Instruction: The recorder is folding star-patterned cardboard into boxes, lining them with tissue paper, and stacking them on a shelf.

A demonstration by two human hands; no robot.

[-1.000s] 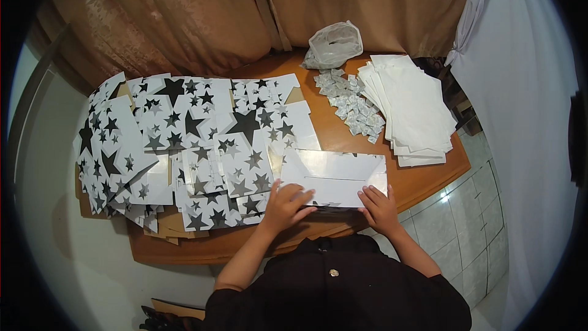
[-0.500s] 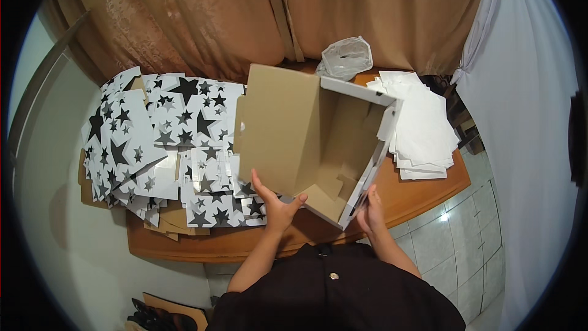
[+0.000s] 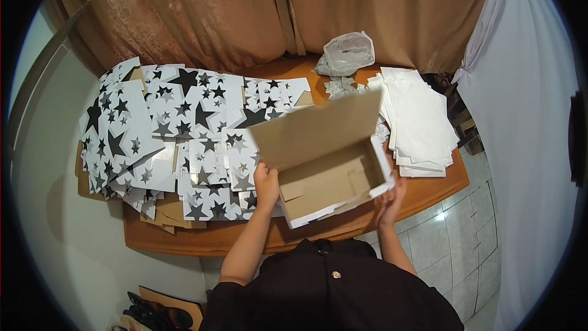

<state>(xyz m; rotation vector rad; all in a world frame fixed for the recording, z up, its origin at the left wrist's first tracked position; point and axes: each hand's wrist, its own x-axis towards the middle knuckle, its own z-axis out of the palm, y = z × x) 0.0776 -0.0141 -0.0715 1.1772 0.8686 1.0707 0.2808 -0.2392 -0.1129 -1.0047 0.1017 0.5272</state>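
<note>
A cardboard box (image 3: 334, 181), brown inside and white outside, is held tilted over the front of the table with its lid (image 3: 318, 129) raised at the far side. My left hand (image 3: 266, 185) grips its left side, near where the lid joins. At the right front corner my right hand (image 3: 390, 204) is closed against the white outer wall, some of its fingers hidden. Inside the box I see only bare brown card and small folded flaps. Left of it lies a pile of flat white card pieces (image 3: 128, 129) printed with black and grey stars.
A stack of white paper sheets (image 3: 422, 125) lies at the table's right. Behind the box sits a clear plastic bag (image 3: 349, 54), with crumpled clear plastic (image 3: 340, 87) beside it. Brown curtains (image 3: 380, 6) hang behind the wooden table (image 3: 184, 236); a white cloth (image 3: 520, 116) hangs at right.
The box has turned and dropped lower, so its opening now faces me with the lid at the back. Both hands shifted with it, the right one moving outward to the corner.
</note>
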